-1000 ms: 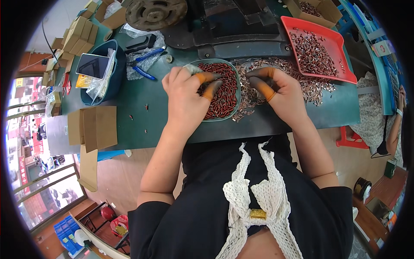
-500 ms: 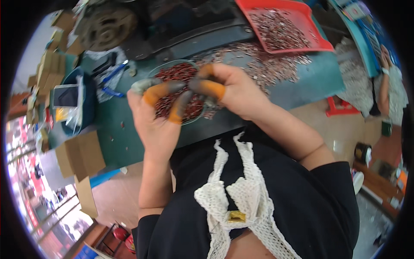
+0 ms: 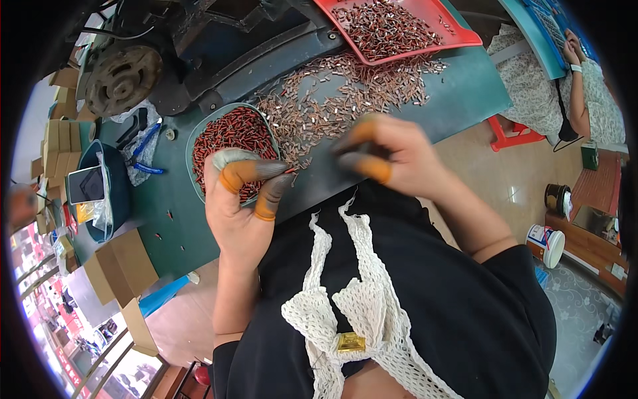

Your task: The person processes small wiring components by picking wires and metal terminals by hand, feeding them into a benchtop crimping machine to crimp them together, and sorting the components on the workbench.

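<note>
My left hand (image 3: 242,206) wears orange finger cots with dark tips. It is lifted just in front of a teal bowl (image 3: 193,147) heaped with small red parts, and its thumb and forefinger pinch one small red part (image 3: 290,171). My right hand (image 3: 399,159), also in orange cots, hovers blurred over the table's near edge with its fingertips drawn together. What lies between them is not visible. A loose spread of small copper and silver parts (image 3: 332,100) covers the green table (image 3: 166,226) beyond both hands.
A red tray (image 3: 468,34) of more parts stands at the back right. A dark machine with a round wheel (image 3: 123,76) sits at the back left. Blue-handled pliers (image 3: 143,149), a blue bowl (image 3: 116,193) and cardboard boxes (image 3: 116,266) lie left. Another person (image 3: 585,80) sits far right.
Both hands have lifted off the bowl and drawn back toward my body. The left now pinches a red part and the right has moved off to the right. The view has tilted.
</note>
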`<state>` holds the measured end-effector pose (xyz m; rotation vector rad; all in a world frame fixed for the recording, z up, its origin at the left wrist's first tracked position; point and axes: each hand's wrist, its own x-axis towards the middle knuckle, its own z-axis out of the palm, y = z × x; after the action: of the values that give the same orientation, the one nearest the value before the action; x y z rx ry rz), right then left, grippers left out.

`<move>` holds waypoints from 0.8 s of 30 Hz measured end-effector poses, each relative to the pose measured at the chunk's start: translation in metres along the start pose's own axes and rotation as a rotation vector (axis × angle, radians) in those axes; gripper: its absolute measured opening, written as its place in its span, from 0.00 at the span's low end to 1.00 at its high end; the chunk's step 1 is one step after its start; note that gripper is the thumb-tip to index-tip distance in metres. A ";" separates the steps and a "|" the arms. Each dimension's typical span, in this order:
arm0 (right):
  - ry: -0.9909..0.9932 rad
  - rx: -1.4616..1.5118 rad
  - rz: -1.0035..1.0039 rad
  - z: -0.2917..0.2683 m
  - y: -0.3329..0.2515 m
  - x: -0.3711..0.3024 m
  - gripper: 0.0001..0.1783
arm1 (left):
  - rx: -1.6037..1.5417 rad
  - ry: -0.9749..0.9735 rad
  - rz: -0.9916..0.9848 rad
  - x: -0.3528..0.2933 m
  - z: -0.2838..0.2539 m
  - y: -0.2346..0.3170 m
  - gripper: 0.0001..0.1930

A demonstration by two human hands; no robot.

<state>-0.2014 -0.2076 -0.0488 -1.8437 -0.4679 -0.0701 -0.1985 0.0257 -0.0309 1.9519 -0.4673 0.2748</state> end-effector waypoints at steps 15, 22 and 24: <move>0.106 -0.636 -0.023 -0.035 0.026 -0.024 0.12 | -0.127 0.033 -0.167 -0.009 0.007 0.001 0.10; 0.228 -0.335 0.190 -0.039 0.030 -0.022 0.07 | -0.162 0.053 -0.211 -0.002 0.012 0.000 0.09; 0.253 -0.116 0.357 -0.037 0.018 -0.015 0.06 | -0.127 0.040 -0.181 0.003 0.014 0.000 0.09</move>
<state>-0.2022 -0.2506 -0.0575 -1.9730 0.0448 -0.0870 -0.1963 0.0127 -0.0357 1.8468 -0.2733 0.1643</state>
